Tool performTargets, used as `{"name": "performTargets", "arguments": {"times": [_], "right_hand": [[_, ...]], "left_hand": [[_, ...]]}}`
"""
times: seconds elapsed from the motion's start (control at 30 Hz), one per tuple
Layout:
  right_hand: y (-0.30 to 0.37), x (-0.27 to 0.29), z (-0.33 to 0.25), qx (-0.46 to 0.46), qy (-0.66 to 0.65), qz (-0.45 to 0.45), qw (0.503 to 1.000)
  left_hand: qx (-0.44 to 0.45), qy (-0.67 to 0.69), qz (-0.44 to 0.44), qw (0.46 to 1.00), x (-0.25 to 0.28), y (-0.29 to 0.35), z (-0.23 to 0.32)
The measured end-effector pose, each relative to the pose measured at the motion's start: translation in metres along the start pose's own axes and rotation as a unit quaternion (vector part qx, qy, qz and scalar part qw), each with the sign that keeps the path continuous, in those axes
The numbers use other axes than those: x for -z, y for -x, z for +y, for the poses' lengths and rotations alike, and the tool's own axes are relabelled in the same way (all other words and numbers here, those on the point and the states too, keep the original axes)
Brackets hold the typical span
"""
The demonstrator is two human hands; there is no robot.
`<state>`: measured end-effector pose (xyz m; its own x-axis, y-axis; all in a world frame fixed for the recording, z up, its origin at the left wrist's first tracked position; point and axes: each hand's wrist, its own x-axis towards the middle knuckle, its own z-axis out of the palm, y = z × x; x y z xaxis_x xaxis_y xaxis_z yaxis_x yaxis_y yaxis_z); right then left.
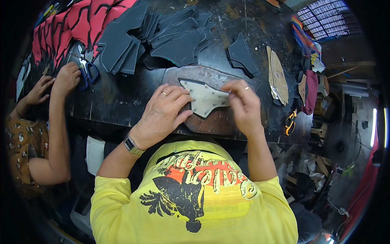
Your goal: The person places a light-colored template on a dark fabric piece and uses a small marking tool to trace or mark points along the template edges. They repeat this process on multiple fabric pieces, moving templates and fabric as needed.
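Observation:
A pale, pointed pattern template (206,96) with dark spots lies on dark cut material that shows along its edges. Beneath it is a brown board (227,125) at the table's near edge. My left hand (165,105) rests flat with its fingertips on the template's left side, the thumb apart from the fingers. At the template's right end, my right hand (245,105) is closed in a pinch. Slightly blurred, its fingers hide whatever they may hold.
Stacks of dark cut pieces (176,40) and one smaller pile (242,55) lie beyond the board. Red pieces (87,22) and blue-handled scissors (87,70) are at left, near a co-worker's hands (67,79). Brown templates (277,77) and orange-handled snips (290,123) lie at right.

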<state>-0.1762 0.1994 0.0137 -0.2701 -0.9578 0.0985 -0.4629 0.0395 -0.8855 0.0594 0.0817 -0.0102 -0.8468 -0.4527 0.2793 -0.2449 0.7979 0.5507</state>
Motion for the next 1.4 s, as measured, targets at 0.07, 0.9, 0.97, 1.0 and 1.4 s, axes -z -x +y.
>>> {"name": "performTargets", "arguments": {"times": [0.07, 0.9, 0.97, 1.0, 1.4], "right_hand": [[0.013, -0.001, 0.004, 0.055, 0.205, -0.036, 0.976], [0.021, 0.054, 0.085, -0.122, -0.29, 0.21, 0.926], [0.022, 0.044, 0.092, -0.117, -0.311, 0.255, 0.908], [0.022, 0.039, 0.095, -0.126, -0.318, 0.278, 0.897], [0.026, 0.035, 0.091, -0.083, -0.394, 0.322, 0.857]], "left_hand": [[0.021, 0.019, 0.0, 1.0, 0.001, -0.007, 0.0], [0.027, 0.082, 0.15, 0.985, 0.011, -0.079, -0.027], [0.113, -0.075, 0.187, 0.973, 0.017, -0.088, -0.029], [0.092, -0.177, 0.229, 0.953, 0.014, -0.092, -0.026], [-0.19, -0.192, -0.019, 0.963, -0.075, -0.254, -0.034]]}}
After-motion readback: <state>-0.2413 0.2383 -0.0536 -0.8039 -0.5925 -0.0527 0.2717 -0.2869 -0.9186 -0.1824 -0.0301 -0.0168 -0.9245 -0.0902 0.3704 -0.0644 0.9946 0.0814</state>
